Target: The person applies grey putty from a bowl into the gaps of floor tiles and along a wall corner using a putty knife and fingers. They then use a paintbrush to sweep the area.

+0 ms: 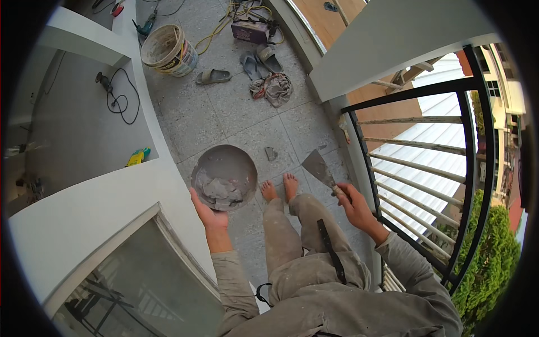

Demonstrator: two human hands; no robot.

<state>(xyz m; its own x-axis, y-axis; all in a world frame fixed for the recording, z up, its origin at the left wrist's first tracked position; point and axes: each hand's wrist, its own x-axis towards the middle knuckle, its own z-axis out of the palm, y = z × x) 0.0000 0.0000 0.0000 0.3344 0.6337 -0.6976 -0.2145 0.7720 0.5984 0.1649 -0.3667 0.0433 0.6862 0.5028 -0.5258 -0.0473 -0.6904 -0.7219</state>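
A round, shallow bowl (229, 160) rests on my left hand (211, 218), which supports it from below at the near edge. Grey wet plaster (222, 191) lies heaped in the near half of the bowl. The fingers under the bowl are mostly hidden. On the right, my right hand (353, 205) is closed around the handle of a putty knife (319, 167). Its broad, plaster-smeared blade points up and left, apart from the bowl. My bare feet stand on the tiles between the two hands.
A stained bucket (168, 53), sandals (213, 77), a crumpled cloth (278, 90) and a purple machine (251, 31) with yellow cable stand ahead. A small grey scrap (270, 153) lies near my feet. A black-framed railing (415, 98) runs along the right; a white wall (118, 194) with openings bounds the left.
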